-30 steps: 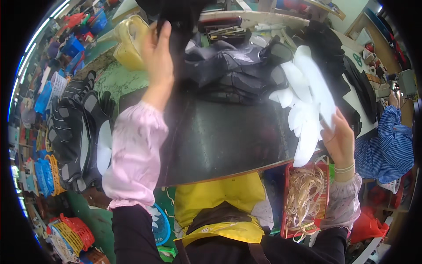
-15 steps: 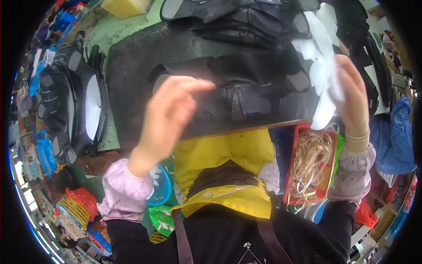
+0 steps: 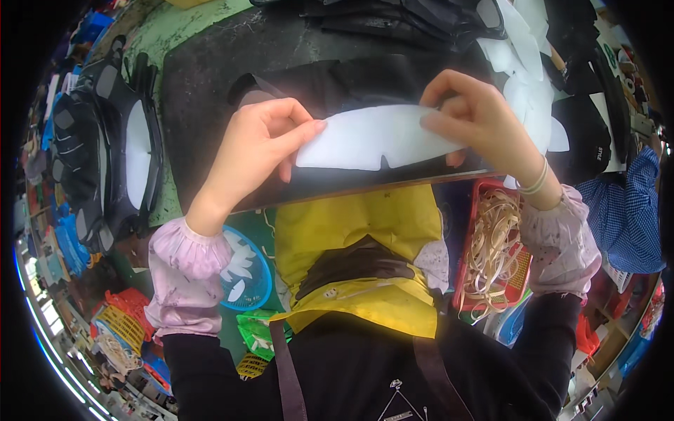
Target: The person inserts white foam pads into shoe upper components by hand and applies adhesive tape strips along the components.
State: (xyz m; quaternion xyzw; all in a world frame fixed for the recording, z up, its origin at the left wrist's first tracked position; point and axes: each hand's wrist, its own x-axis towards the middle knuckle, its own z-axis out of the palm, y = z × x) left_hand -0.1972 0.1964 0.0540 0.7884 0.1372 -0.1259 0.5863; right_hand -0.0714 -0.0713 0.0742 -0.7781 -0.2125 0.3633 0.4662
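A white curved sheet piece (image 3: 372,137) with a small notch in its lower edge is stretched between my two hands. My left hand (image 3: 270,133) pinches its left end between thumb and fingers. At the other end my right hand (image 3: 470,116) grips it, thumb on top. Beneath it lies a black shoe-upper-like piece (image 3: 309,81) on the dark work board (image 3: 203,105), partly hidden by the sheet and my hands. More white cut pieces (image 3: 526,98) are heaped at the right, beside my right hand.
Stacked black pieces (image 3: 407,21) lie at the board's far side, others (image 3: 95,147) at its left. Below the table edge are a red basket (image 3: 460,281) of beige straps and a blue basket (image 3: 263,281) of white scraps. Blue checked cloth (image 3: 632,210) hangs at right.
My right hand has come left from the white heap with one sheet piece. My left hand, empty before, now pinches that piece's other end.
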